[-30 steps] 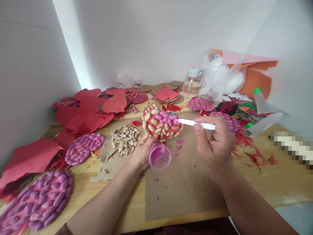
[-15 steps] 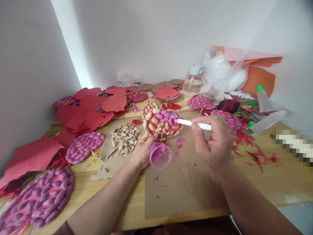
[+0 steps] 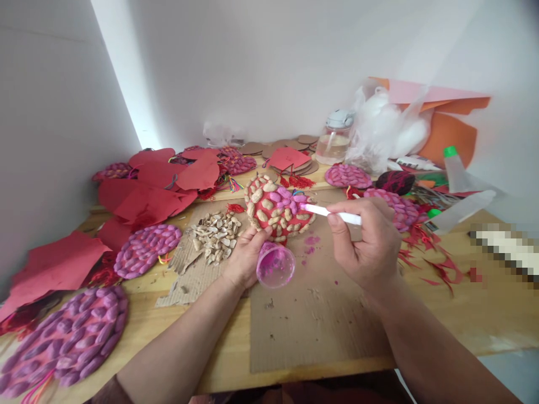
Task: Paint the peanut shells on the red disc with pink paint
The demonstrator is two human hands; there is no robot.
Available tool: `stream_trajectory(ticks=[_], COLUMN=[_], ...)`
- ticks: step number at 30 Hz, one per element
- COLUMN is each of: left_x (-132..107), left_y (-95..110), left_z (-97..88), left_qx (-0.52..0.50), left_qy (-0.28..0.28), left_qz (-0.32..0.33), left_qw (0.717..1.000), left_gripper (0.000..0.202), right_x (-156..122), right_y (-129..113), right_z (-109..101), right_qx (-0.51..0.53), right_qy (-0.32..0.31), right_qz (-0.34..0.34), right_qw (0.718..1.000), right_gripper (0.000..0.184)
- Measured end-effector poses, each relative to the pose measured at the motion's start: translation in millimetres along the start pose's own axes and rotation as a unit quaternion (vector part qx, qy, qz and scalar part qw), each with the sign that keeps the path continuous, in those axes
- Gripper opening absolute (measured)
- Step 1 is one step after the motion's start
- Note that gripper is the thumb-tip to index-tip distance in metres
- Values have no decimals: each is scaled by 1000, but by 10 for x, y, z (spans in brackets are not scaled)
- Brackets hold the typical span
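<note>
My left hand (image 3: pixel 243 257) is closed around a small clear cup stained with pink paint (image 3: pixel 275 265) and also props up a round red disc covered in peanut shells (image 3: pixel 275 210). Some shells on the disc are pink, the others bare tan. My right hand (image 3: pixel 366 241) grips a white brush (image 3: pixel 332 212) whose tip touches the disc's right side. Both hands hover over a sheet of brown cardboard (image 3: pixel 315 314) with pink paint spots.
A heap of loose peanut shells (image 3: pixel 214 235) lies left of the disc. Finished pink shell discs (image 3: pixel 145 251) (image 3: pixel 63 339) and red paper (image 3: pixel 151 193) fill the left side. A water bottle (image 3: pixel 334 140), white stuffing, orange paper and glue bottles (image 3: pixel 455 174) stand at the back right.
The view shifted slightly. The disc, cup and brush stay almost in place, with the brush tip still working at the disc's right edge.
</note>
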State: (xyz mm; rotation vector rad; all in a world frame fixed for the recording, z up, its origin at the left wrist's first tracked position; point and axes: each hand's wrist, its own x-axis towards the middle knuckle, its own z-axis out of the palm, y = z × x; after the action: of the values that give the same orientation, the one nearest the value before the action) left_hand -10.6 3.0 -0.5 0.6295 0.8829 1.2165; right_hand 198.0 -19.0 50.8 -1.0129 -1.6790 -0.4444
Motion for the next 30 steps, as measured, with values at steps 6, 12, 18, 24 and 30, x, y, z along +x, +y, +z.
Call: stream_trajectory(ticks=[6,12,18,24,30], left_x=[-6,-15,-7,-4,4], left_y=[6,28,31,24,30], left_z=[14,29,13,4,21], left_qx=[4,-9,-17,-28,-30], left_qy=[4,-7,5,9,-1], left_qz=[-1,0,-9,-25,-14], left_qw=[1000,1000,1000,999,999], left_gripper=[43,40,37,36,34], right_x=[1,-9,-8,-3,-12], right_y=[0,11,4,-11,-3], right_z=[-6,11,9,9,20], right_qx=[12,1,12,3,9], right_qy=[-9,-4,-7,-32,-6], right_qz=[-2,-2,-8,-3,-5], right_qw=[1000,1000,1000,999,1000], right_gripper=[3,3,2,5,3])
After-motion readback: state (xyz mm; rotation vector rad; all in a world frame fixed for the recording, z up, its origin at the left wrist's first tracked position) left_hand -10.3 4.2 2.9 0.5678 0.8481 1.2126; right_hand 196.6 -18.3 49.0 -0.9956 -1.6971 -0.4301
